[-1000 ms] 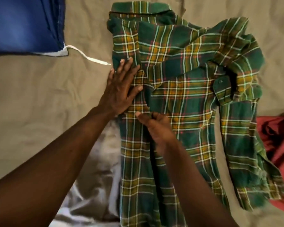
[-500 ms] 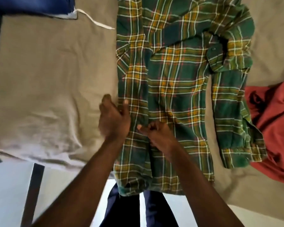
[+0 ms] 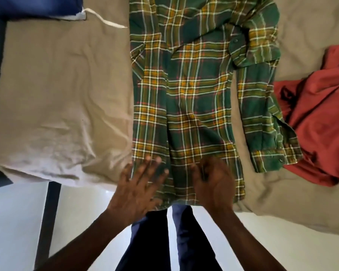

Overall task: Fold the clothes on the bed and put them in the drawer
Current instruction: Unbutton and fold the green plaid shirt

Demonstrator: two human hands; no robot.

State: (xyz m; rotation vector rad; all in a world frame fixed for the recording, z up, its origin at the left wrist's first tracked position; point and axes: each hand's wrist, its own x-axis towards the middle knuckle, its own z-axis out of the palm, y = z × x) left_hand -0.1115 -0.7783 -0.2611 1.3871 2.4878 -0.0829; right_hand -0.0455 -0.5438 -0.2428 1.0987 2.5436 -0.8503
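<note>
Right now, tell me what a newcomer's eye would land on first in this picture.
The green and yellow plaid shirt spread lengthwise down the middle of the tan bed. Both hands sit on its near hem: the left hand flat and splayed, the right hand blurred beside it. A crumpled red garment lies at the right edge.

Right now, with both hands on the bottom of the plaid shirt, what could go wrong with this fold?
The plaid shirt has its hem right at the edge of the bed, so a pull toward you may slide it off. Its loose sleeve cuff lies against the red garment, so folding the sleeve in may drag that cloth along.
</note>
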